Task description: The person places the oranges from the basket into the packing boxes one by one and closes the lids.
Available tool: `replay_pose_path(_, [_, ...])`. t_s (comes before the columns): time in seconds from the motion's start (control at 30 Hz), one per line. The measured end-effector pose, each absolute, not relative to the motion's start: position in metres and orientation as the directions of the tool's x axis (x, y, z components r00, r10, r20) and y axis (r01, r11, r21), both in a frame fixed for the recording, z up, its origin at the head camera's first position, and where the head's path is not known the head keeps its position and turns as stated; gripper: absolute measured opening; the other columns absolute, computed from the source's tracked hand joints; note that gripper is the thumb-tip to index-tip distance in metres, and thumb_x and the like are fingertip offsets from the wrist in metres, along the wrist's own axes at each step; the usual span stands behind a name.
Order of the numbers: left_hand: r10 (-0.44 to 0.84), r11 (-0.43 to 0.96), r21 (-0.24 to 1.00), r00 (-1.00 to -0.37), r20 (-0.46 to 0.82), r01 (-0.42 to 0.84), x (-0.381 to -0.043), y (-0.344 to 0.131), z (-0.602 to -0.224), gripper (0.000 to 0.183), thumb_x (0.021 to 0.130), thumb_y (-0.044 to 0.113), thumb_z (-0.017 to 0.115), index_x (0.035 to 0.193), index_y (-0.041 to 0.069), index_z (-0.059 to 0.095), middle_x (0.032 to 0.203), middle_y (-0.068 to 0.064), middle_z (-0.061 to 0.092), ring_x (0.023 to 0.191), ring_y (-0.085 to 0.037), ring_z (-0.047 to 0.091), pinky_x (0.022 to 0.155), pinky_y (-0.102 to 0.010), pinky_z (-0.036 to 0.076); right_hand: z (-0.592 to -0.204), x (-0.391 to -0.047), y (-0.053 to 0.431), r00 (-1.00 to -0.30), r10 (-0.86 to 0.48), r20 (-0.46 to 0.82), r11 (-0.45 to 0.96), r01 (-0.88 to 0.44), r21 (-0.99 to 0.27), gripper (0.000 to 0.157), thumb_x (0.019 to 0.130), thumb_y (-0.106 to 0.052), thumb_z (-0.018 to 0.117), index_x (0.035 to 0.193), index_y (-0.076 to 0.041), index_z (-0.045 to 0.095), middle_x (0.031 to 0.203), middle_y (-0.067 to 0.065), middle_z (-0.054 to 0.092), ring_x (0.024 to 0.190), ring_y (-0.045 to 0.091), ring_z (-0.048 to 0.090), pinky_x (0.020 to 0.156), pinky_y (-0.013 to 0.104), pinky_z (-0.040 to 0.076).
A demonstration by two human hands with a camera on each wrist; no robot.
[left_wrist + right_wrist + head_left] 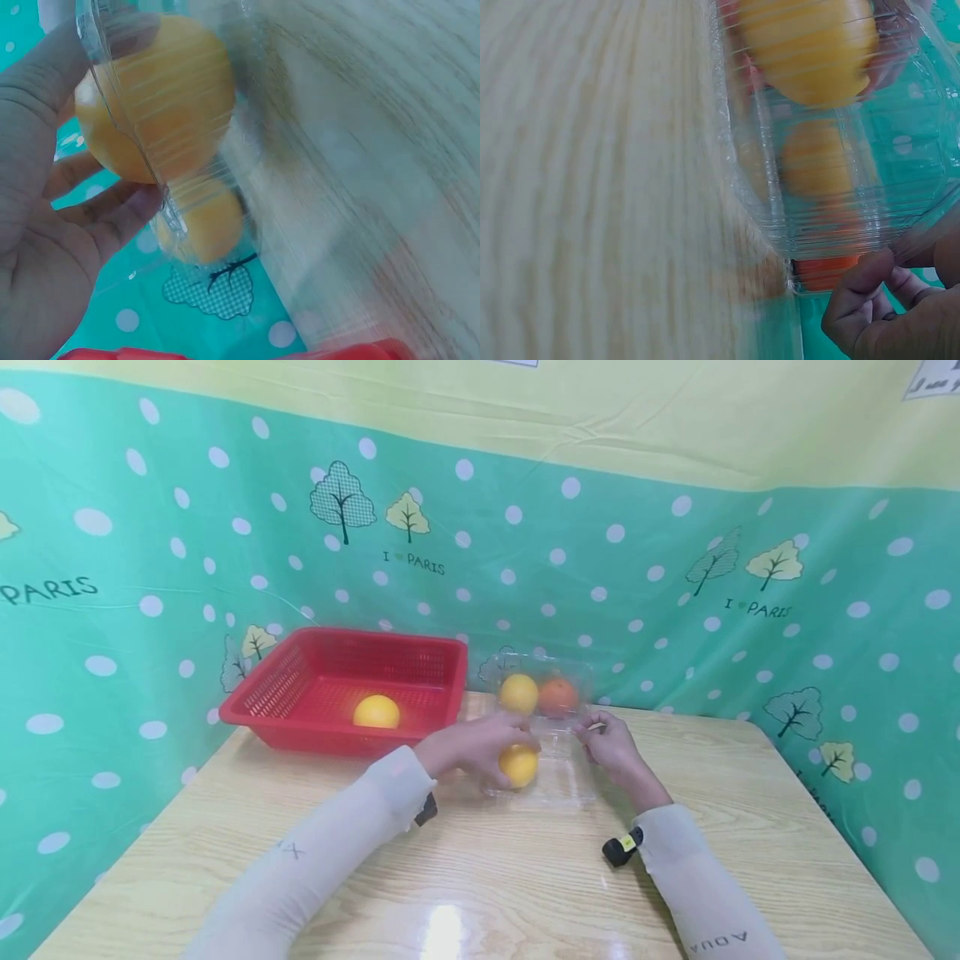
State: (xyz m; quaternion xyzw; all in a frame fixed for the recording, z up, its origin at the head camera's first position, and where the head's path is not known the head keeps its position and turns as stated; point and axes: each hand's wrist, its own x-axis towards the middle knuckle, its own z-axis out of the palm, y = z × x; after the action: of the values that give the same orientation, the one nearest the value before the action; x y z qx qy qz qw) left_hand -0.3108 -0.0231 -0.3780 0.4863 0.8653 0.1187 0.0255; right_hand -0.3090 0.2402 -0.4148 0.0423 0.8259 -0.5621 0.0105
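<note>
A clear plastic clamshell box (558, 781) lies opened out on the table, its hinge running between a near half and a far half. My left hand (483, 745) curls around a yellow orange (518, 766) at the left of the near half. Through the clear wall, the left wrist view shows that orange (176, 97) with fingers behind it. In the far half sit another yellow orange (519, 693) and a redder, orange-coloured round fruit (558, 697), side by side. My right hand (611, 747) pinches the box's right edge near the hinge, thumb against fingers.
Left of the box stands a red plastic basket (300, 739) with slotted walls, one yellow orange (377, 712) inside it. Beneath everything is a light wooden table (510, 877). A green dotted cloth (645, 635) hangs close behind the table's back edge.
</note>
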Motion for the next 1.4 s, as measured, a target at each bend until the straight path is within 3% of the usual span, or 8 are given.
replay_pose_path(0.5, [0.812,0.560,0.273,-0.584,0.004,0.782,-0.304,-0.023,-0.371,0.062,0.079,0.027,0.085,0.138,0.020,0.064,0.135,0.001,0.055,0.114,-0.015,0.051,0.088,-0.031,0.053,-0.414,-0.310,0.240,-0.995,0.066,-0.079,0.378,0.098,-0.921,0.017,0.105,-0.017,0.057,0.114,-0.002,0.054,0.068,0.000,0.049,0.058,0.013,0.046,0.052,0.026,0.037])
replay_pose_path(0.93, [0.823,0.546,0.214,-0.566,0.046,0.810,-0.304,-0.038,-0.356,0.047,0.094,0.027,0.073,0.139,0.017,0.063,0.151,-0.007,0.051,0.140,-0.025,0.045,0.111,-0.041,0.045,-0.415,-0.311,0.241,-0.995,0.061,-0.080,0.381,0.097,-0.919,0.016,0.105,-0.015,0.057,0.114,-0.002,0.055,0.072,0.002,0.052,0.059,0.013,0.046,0.054,0.026,0.040])
replay_pose_path(1.27, [0.782,0.588,0.133,-0.603,0.159,0.798,-0.309,-0.070,-0.339,0.046,0.095,0.025,0.072,0.140,0.020,0.063,0.138,-0.005,0.060,0.127,-0.023,0.054,0.106,-0.038,0.049,-0.416,-0.310,0.241,-0.996,0.059,-0.066,0.360,0.083,-0.929,0.015,0.103,-0.013,0.059,0.111,-0.001,0.055,0.071,0.001,0.051,0.057,0.012,0.045,0.053,0.025,0.040])
replay_pose_path(1.4, [0.745,0.625,0.143,-0.641,0.186,0.767,-0.311,-0.088,-0.329,0.043,0.094,0.021,0.072,0.136,0.020,0.066,0.134,-0.004,0.061,0.116,-0.022,0.055,0.098,-0.037,0.052,-0.417,-0.311,0.241,-0.996,0.060,-0.064,0.348,0.081,-0.934,0.014,0.103,-0.013,0.060,0.109,-0.002,0.055,0.069,0.001,0.051,0.056,0.013,0.044,0.053,0.025,0.040])
